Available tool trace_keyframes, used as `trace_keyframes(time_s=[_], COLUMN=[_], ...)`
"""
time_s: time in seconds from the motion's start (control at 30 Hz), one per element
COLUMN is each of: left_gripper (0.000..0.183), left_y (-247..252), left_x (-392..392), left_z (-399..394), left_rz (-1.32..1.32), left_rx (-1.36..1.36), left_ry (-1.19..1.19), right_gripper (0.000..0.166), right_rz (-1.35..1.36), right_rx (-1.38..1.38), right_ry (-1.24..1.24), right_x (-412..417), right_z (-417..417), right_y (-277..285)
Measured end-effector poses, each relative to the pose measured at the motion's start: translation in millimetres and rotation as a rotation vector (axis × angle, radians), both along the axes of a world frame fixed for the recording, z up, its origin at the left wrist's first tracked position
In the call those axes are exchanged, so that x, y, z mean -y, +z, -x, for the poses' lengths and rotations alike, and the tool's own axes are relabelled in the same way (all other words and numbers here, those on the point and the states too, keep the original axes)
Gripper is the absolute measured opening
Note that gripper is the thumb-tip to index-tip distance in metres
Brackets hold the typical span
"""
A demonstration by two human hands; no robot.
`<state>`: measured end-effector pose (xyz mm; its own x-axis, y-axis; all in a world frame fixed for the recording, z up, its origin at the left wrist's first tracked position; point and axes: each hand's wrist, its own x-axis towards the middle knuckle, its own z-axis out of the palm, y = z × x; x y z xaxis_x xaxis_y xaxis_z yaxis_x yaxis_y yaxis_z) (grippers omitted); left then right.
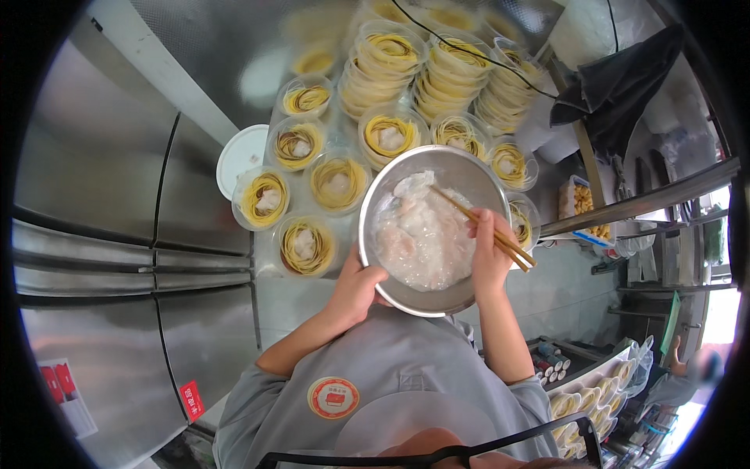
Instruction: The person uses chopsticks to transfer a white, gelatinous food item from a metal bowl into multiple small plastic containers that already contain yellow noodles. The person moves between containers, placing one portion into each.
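My left hand (357, 284) grips the lower left rim of a steel mixing bowl (435, 305), tilted in front of my chest. Glossy, pale pinkish-white meat or fish slices (425, 246) fill much of the bowl. My right hand (491, 249) holds a pair of wooden chopsticks (454, 202) over the bowl, their tips at the upper part of the pale pieces. Round plastic bowls of yellow strands, seemingly noodles (306, 246), stand beyond and left of the steel bowl. Several have a pale lump (268, 200) in the middle.
Tall stacks of filled plastic bowls (381, 76) stand at the back of the steel table. A white round lid (237, 155) lies at its left edge, beside steel cabinets (88, 140). A dark cloth (621, 88) hangs right. Another person (674, 381) is far right, past more filled bowls (592, 404).
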<state>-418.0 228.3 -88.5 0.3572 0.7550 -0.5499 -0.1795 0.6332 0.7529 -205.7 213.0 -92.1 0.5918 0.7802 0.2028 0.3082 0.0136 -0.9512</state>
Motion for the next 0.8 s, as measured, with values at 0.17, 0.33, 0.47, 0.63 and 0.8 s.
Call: trace_keyframes(time_s=[0.17, 0.33, 0.47, 0.63, 0.8], left_gripper=[0.058, 0.056, 0.055, 0.051, 0.042], left_y=[2.3, 0.5, -2.0, 2.0, 0.3], left_x=[-1.8, -2.7, -5.3, -9.0, -10.1], left_z=[-4.0, -8.2, -7.6, -6.3, 18.2], left_rz=[-0.014, -0.036, -0.054, 0.046, 0.076], left_rx=[-0.003, 0.012, -0.016, -0.060, -0.063], left_ry=[-0.019, -0.001, 0.009, 0.062, 0.070], right_gripper=[0.027, 0.032, 0.029, 0.025, 0.026], right_rz=[0.055, 0.082, 0.173, 0.179, 0.119], right_rx=[0.027, -0.854, -1.405, -1.698, -1.726], right_ry=[0.088, 0.098, 0.111, 0.273, 0.412], right_x=[-17.1, -24.3, -23.7, -28.6, -31.7], right_z=[17.2, 12.2, 1.8, -2.5, -10.6], right_y=[-5.2, -27.4, -45.9, -40.9, 3.5])
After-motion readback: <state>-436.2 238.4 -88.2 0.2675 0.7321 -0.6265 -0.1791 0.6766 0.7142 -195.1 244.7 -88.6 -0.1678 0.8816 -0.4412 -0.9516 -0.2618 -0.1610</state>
